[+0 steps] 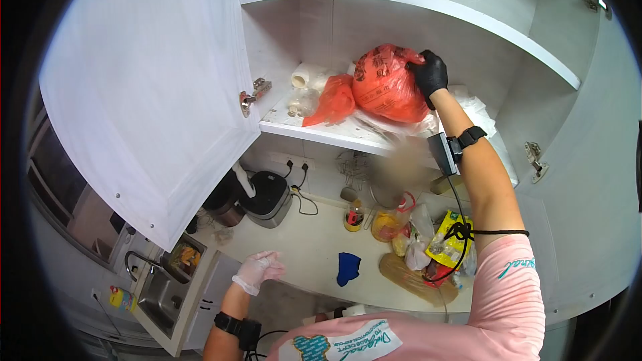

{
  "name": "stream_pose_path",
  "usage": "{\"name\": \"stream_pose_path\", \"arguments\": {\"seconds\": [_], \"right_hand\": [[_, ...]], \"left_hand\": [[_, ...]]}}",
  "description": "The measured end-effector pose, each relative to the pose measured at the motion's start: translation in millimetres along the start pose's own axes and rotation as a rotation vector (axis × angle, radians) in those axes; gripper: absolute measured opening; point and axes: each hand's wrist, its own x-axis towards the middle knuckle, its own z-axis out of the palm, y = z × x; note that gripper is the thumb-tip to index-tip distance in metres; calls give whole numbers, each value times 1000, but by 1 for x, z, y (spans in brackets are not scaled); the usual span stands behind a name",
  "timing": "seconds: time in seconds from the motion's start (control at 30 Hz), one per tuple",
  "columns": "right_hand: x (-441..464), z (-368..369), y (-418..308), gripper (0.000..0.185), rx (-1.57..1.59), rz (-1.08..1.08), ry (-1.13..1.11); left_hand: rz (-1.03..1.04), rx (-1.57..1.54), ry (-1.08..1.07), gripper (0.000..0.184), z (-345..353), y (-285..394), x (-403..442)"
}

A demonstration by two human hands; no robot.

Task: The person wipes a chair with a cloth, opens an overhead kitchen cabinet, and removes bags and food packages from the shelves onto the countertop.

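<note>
My right hand point(430, 77), in a black glove, grips the upper right side of a full red plastic bag point(388, 87) on the cabinet shelf. The bag's tied end spreads to the left. Below the shelf edge, near my right wrist, is a blurred beige roundish thing point(401, 167) whose kind I cannot make out. My left hand point(259, 271), in a thin whitish glove, hovers near the counter's front edge with its fingers stretched out and nothing in it. To its right, a blue cloth point(348, 269) lies on the counter.
White rolls point(307, 75) and clear plastic share the shelf point(321, 135). A cabinet door point(147, 80) stands swung out at left. Below are a black rice cooker point(265, 197), a jar point(354, 216), a yellow packet point(449, 239), a brown bag point(411, 277) and a sink point(160, 297).
</note>
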Motion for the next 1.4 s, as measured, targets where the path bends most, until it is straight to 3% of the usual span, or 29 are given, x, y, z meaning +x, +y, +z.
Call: {"name": "stream_pose_path", "arguments": {"seconds": [0.23,0.3,0.43,0.5,0.57,0.6,0.63,0.7,0.73,0.77,0.87,1.2,1.4], "right_hand": [[5,-13,-49,18,26,-156,252],[-1,-27,-60,17,227,-217,259],[-28,-73,-96,16,374,-284,282],[-46,-94,-114,17,445,-211,262],[-55,-106,-114,19,599,-65,136],[-68,-112,-121,22,783,19,42],[-80,-112,-121,22,775,33,36],[-102,-111,-122,27,871,217,-178],[-115,-112,-122,29,949,295,-208],[-121,-110,-118,29,942,313,-218],[-139,-97,-100,30,970,319,-301],[-172,-62,-109,34,969,360,-455],[-190,-34,-111,38,1163,418,-548]], "left_hand": [[35,-13,-47,33,9,23,-8],[56,-31,-77,35,29,39,-13],[115,-24,-439,55,89,78,-5],[183,-95,-565,82,123,92,8],[282,-321,-702,96,155,102,24],[331,-387,-754,98,169,108,28],[381,-454,-805,100,180,114,31],[515,-564,-824,101,201,127,9],[515,-658,-876,91,200,117,6],[500,-671,-864,91,197,110,3],[458,-691,-707,67,182,94,-2],[516,-616,-423,57,134,77,-29],[590,-487,-316,60,106,67,-40]]}}
